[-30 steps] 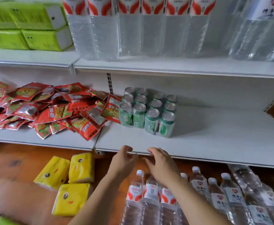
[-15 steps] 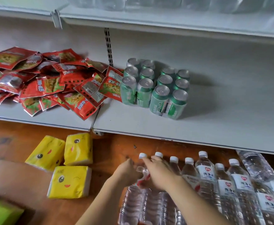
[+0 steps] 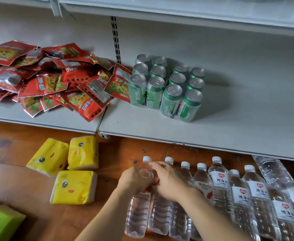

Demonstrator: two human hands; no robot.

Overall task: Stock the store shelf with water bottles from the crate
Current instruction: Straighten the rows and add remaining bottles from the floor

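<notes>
Several clear water bottles with white caps and red-and-white labels lie side by side on the wooden floor below the grey shelf [image 3: 229, 129]. My left hand [image 3: 133, 181] grips the upper part of the leftmost water bottle [image 3: 138, 214]. My right hand [image 3: 169, 183] curls round the neck of the second bottle [image 3: 160, 216] right beside it. The two hands touch each other. More bottles [image 3: 257, 193] extend to the right. No crate is in view.
On the shelf stand packs of green cans [image 3: 169, 87], with a heap of red snack packets [image 3: 43, 79] to their left; the shelf's right half is bare. Yellow tissue packs [image 3: 73, 186] and a green pack [image 3: 0, 221] lie on the floor at left.
Both hands dropped from the shelf's front edge to the bottles on the floor and closed on the two leftmost ones. The view tilted downward.
</notes>
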